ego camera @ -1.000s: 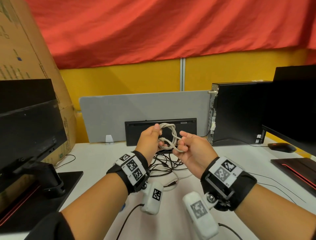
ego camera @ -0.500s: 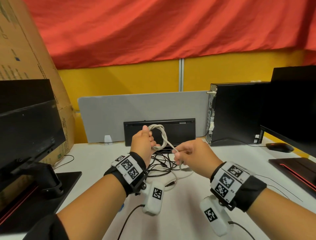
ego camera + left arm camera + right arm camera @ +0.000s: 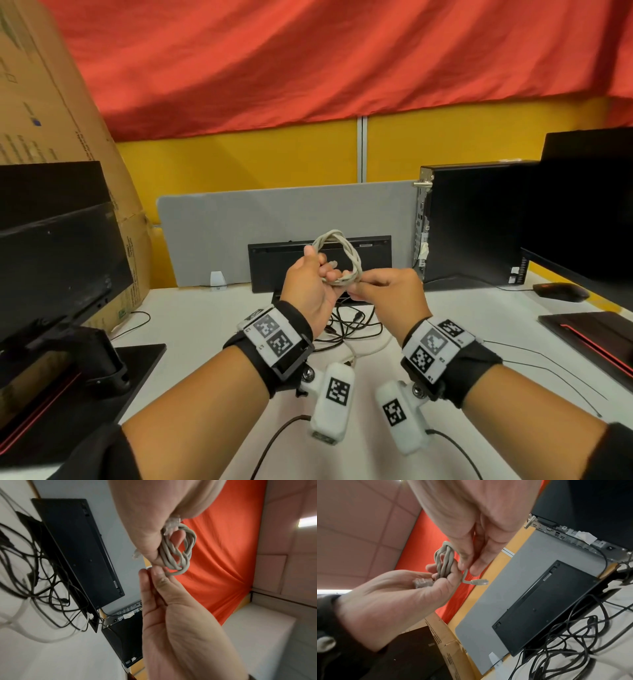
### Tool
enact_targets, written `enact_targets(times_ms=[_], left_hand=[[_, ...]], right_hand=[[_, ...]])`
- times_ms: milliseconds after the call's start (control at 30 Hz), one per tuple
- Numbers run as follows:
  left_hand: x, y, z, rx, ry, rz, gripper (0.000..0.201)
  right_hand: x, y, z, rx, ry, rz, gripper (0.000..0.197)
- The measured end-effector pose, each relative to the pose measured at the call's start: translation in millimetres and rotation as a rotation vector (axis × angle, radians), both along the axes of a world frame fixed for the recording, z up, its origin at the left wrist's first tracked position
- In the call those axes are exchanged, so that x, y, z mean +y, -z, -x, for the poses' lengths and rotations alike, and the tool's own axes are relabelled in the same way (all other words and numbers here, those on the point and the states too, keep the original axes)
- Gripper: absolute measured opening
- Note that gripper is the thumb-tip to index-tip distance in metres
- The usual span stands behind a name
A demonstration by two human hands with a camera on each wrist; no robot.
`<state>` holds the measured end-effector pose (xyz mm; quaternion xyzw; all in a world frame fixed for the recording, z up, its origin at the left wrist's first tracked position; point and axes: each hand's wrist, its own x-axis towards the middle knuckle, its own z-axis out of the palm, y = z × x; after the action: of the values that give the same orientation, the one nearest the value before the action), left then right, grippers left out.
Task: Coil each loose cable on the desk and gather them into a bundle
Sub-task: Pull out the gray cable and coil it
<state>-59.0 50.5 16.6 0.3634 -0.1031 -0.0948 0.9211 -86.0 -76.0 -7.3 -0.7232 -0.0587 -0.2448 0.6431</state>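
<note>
So we've got the grey cable [image 3: 342,258] coiled up in the air: left hand [image 3: 308,291] wrapped round the coil, right hand [image 3: 390,294] pinching its loose end, black cables [image 3: 352,325] tangled on the desk [image 3: 191,318] beyond.

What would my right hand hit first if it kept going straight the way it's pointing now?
Your right hand points left toward your left hand, so it would probably meet the grey cable coil it already pinches, then the left hand's fingers right behind. Depth is hard to judge.
</note>
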Motion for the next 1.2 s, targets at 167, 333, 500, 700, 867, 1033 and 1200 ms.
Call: enact_targets(times_ms=[167,333,500,700,867,1033,1200], left_hand=[[-2,0,2,-0.090,-0.081,-0.215,0.032],[1,0,2,-0.099,-0.102,-0.296,0.035],[-1,7,5,-0.115,-0.135,-0.308,0.038],[-3,18,6,-0.088,-0.138,-0.386,0.045],[2,14,4,-0.099,-0.102,-0.517,0.043],[0,15,7,-0.135,-0.089,-0.515,0.042],[0,17,2,-0.182,-0.255,-0.633,0.041]], right_hand=[[-2,2,2,-0.030,-0.050,-0.036,0.019],[5,2,9,-0.048,-0.184,-0.197,0.029],[12,-6,13,0.006,-0.201,-0.161,0.028],[15,-9,15,-0.039,-0.059,0.007,0.017],[6,-11,12,0.092,-0.148,-0.165,0.025],[4,-12,14,0.121,-0.267,-0.281,0.025],[7,-13,17,0.066,-0.135,0.020,0.028]])
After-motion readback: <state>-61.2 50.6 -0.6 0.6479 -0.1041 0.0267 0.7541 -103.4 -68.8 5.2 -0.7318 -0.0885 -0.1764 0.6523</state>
